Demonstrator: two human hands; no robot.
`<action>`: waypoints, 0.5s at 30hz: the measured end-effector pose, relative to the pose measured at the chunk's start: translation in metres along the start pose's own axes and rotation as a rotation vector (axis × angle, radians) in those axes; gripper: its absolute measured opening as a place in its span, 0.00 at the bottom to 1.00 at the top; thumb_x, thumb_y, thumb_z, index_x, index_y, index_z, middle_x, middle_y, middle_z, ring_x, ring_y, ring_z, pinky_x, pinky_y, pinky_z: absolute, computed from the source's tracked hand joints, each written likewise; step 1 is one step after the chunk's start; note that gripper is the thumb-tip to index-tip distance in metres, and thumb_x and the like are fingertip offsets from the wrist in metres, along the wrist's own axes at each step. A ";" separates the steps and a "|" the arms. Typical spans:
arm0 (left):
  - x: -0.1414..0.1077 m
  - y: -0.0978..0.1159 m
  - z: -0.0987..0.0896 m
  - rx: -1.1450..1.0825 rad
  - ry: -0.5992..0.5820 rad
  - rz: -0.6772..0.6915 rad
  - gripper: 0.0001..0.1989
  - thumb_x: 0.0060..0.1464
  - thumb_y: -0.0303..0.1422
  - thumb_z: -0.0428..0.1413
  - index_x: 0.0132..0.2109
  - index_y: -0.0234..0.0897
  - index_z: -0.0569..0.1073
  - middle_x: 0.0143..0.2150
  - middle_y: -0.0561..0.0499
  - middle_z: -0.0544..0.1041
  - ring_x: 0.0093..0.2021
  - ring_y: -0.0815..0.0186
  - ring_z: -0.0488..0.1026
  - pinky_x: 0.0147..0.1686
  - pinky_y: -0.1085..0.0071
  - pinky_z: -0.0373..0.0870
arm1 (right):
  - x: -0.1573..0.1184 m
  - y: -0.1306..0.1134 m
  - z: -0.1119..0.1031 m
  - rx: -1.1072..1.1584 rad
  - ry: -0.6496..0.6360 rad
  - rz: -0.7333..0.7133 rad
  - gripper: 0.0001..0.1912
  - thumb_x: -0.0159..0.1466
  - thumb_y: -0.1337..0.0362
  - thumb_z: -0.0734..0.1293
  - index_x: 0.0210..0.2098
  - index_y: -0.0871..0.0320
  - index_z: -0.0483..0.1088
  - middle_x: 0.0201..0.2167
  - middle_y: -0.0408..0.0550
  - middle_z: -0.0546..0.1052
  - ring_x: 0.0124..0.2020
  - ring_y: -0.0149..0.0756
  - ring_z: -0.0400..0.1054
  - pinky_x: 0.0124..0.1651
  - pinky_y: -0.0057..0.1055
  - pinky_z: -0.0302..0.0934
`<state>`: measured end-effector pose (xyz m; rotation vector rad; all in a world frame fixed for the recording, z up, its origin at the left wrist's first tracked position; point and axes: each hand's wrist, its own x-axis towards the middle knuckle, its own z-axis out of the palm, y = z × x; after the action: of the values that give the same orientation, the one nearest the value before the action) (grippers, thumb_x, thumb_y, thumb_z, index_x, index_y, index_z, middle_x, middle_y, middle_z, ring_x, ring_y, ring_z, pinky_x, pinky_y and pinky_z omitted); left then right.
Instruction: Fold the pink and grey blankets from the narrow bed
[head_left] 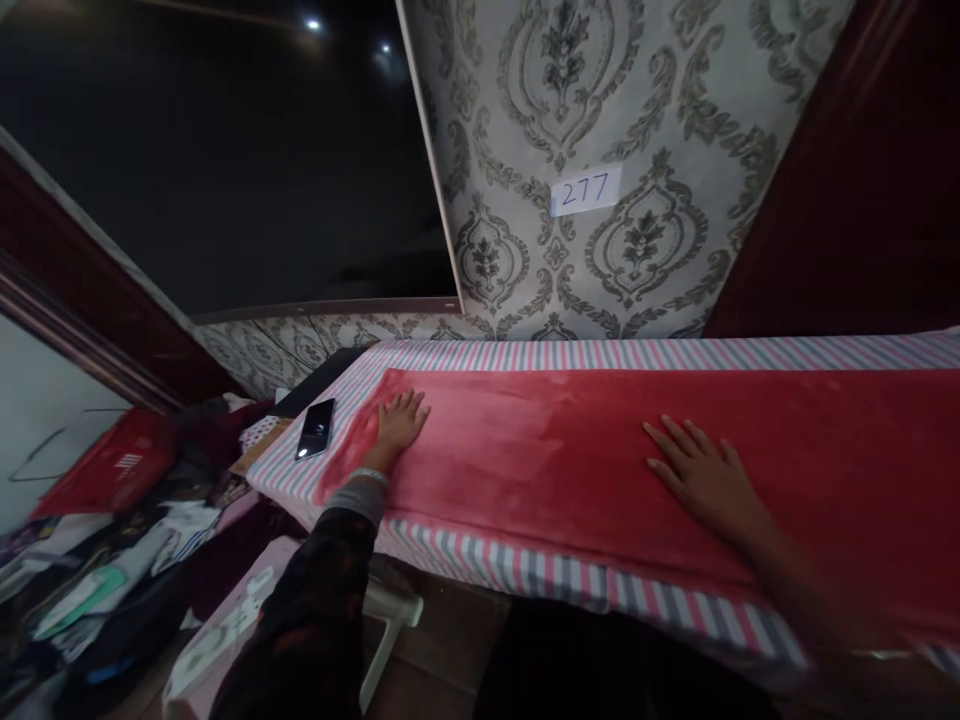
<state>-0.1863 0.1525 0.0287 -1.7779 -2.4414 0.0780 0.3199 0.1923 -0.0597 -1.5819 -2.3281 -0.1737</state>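
A long red cloth (525,450), soft and plush in look, lies spread flat over a striped cover (540,355). Near the cloth's left end, my left hand (401,422) rests on it with fingers stretched out. My right hand (701,475) lies open on the red cloth farther right, palm down, fingers apart. Between the hands the nap changes from a lighter pinkish patch to a darker red. Neither hand grips anything. The cloth runs out of view on the right.
A phone (315,430) lies on the striped cover left of my left hand. Behind hang a large dark screen (240,160) and a paper marked 277 (586,190). A red bag (120,460) and piled clothes fill the lower left, with a white power strip (217,635) nearby.
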 end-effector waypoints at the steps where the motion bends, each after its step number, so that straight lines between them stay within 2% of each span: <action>1: 0.003 -0.011 0.000 0.001 -0.004 -0.039 0.29 0.71 0.42 0.39 0.73 0.41 0.57 0.76 0.41 0.53 0.75 0.51 0.50 0.70 0.43 0.49 | 0.000 0.001 0.002 0.006 0.005 -0.003 0.36 0.71 0.45 0.44 0.71 0.49 0.59 0.73 0.49 0.56 0.73 0.53 0.48 0.68 0.59 0.50; 5: 0.019 -0.036 -0.002 -0.005 -0.031 -0.103 0.30 0.70 0.43 0.39 0.72 0.35 0.58 0.75 0.34 0.55 0.75 0.50 0.50 0.70 0.43 0.50 | 0.000 0.004 0.006 0.017 0.020 -0.004 0.36 0.70 0.44 0.46 0.71 0.47 0.60 0.73 0.49 0.56 0.73 0.54 0.47 0.67 0.62 0.50; 9: 0.045 -0.030 -0.006 -0.001 -0.007 -0.139 0.33 0.69 0.45 0.40 0.71 0.28 0.59 0.73 0.27 0.57 0.73 0.41 0.53 0.67 0.31 0.46 | -0.001 0.006 0.009 0.021 0.038 -0.016 0.36 0.70 0.43 0.46 0.71 0.47 0.59 0.73 0.49 0.57 0.73 0.54 0.48 0.67 0.61 0.51; 12: 0.065 -0.019 -0.006 0.002 0.008 -0.033 0.32 0.68 0.45 0.43 0.73 0.35 0.57 0.73 0.31 0.58 0.74 0.45 0.51 0.69 0.34 0.42 | -0.001 0.006 0.009 0.019 0.042 -0.020 0.36 0.70 0.43 0.47 0.71 0.47 0.59 0.73 0.49 0.57 0.73 0.54 0.48 0.67 0.60 0.51; 14: 0.076 -0.017 -0.005 -0.013 -0.026 0.033 0.30 0.68 0.42 0.43 0.73 0.40 0.56 0.73 0.35 0.61 0.74 0.50 0.53 0.70 0.39 0.47 | 0.000 0.006 0.008 0.014 0.028 -0.025 0.35 0.71 0.43 0.47 0.72 0.46 0.59 0.73 0.49 0.56 0.73 0.53 0.49 0.67 0.59 0.51; 15: 0.079 -0.019 -0.005 -0.022 -0.045 0.037 0.30 0.68 0.40 0.43 0.73 0.39 0.57 0.72 0.35 0.61 0.74 0.50 0.54 0.69 0.40 0.51 | 0.001 0.006 0.007 0.011 0.019 -0.023 0.35 0.71 0.44 0.48 0.72 0.46 0.59 0.73 0.48 0.56 0.73 0.52 0.49 0.67 0.59 0.51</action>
<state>-0.2278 0.2220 0.0412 -1.8507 -2.4487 0.0960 0.3239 0.1970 -0.0664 -1.5418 -2.3298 -0.1804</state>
